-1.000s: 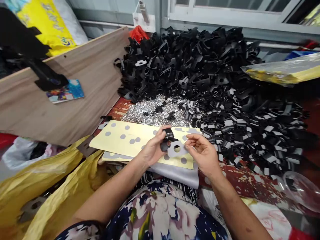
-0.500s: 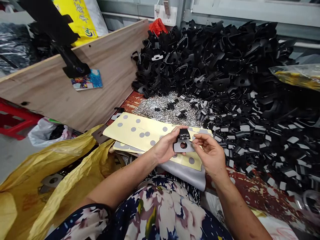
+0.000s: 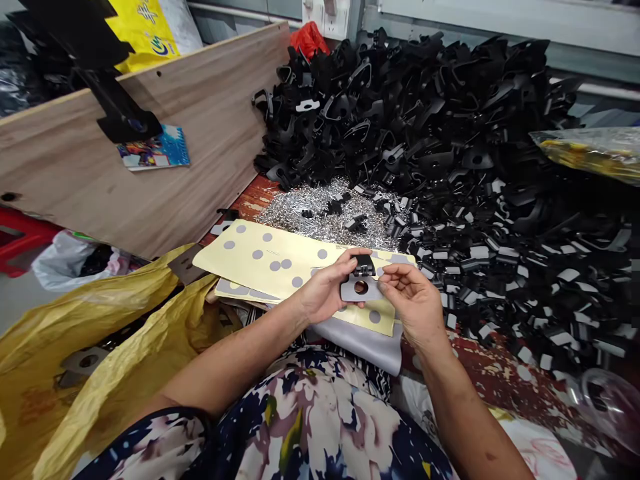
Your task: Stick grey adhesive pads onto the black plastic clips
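One yellow plastic bag (image 3: 150, 353) gapes at the near left, and I can make out a grey piece with a hole (image 3: 87, 361) inside it. Behind it I see a white plastic bag (image 3: 65, 263) and, above, a long wooden board (image 3: 210, 107) standing on edge. A black bracket-like part (image 3: 130, 123) hangs before the board, with a colourful booklet (image 3: 175, 143) at its lower end. Right of the board, pale yellow sheets with grey dots (image 3: 245, 267) lie on the worn red tabletop (image 3: 250, 197), just this side of a heap of silvery pins (image 3: 300, 207).

Over the sheets, my view puts the left hand (image 3: 325, 290) closed around a black clip (image 3: 365, 265), thumb on top and fingers curled under. A grey plate (image 3: 353, 291) with a round hole sits against the clip on its near side. The right hand (image 3: 413, 303) pinches that plate's right end between thumb and forefinger, its other fingers curled.

Beyond and to the right I get a great pile of black parts (image 3: 440, 140), with many small black-and-grey pieces (image 3: 480, 253) spilling toward the near edge. A clear plastic container (image 3: 607, 400) stands at the far right.
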Motion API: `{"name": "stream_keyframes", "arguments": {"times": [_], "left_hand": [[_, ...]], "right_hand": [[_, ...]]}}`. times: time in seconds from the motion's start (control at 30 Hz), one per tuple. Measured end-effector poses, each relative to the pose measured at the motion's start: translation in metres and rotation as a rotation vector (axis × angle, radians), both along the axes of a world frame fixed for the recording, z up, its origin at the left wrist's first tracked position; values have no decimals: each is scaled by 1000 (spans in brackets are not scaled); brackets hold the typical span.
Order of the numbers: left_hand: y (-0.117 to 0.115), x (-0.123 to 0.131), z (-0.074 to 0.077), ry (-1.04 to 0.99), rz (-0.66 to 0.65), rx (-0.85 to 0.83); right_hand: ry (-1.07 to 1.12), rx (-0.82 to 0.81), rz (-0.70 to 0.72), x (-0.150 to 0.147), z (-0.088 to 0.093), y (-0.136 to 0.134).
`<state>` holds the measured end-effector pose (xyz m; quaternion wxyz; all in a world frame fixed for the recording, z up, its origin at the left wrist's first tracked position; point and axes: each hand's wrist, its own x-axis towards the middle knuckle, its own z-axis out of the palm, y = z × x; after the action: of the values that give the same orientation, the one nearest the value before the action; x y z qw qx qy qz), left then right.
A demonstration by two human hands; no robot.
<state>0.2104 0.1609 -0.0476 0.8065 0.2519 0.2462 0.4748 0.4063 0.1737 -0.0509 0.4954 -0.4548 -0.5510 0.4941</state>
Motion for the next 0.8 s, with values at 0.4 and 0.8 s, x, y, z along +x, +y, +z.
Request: {"name": "stream_keyframes", "arguments": {"times": [0.4,0.8], "left_hand": [[3,-2,-4,-20,3,-28],[4,-2,-4,-4,19,-50]], "right_hand": [[16,-23,-23,-3,-3,3],[-16,27,-32,-4,-7,5]]}}
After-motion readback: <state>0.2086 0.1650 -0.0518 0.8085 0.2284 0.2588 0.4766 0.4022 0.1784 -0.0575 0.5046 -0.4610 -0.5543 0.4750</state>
